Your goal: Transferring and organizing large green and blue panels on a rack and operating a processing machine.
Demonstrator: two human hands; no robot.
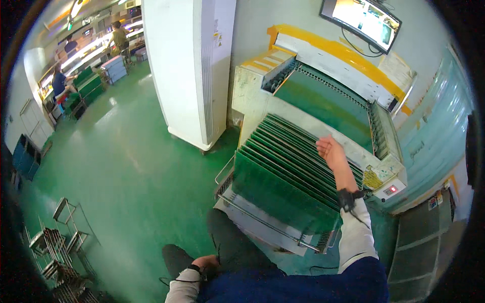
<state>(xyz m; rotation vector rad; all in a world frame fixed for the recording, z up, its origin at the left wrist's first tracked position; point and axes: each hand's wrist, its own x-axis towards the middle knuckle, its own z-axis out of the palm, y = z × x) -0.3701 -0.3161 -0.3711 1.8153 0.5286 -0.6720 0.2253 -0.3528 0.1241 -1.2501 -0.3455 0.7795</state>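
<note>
Several large green panels [285, 184], like flat boards, stand on edge close together in a wheeled rack [262, 219] with metal rails in front of me. Over the far right part of their top edges is my right hand [331, 151], fingers loosely curled in. I see nothing between these fingers; whether they touch a panel edge I cannot tell. My left hand [206, 262] rests low by my thigh, its fingers mostly hidden. Behind the rack, one more green panel [323, 103] lies flat on the bed of a pale machine [247, 91].
A tall white cabinet [184, 65] stands left of the machine. A screen [362, 21] hangs above it. Clear plastic sheeting [434, 131] hangs at the right. Metal frames [55, 242] stand on the floor at lower left. People [118, 38] work at far benches.
</note>
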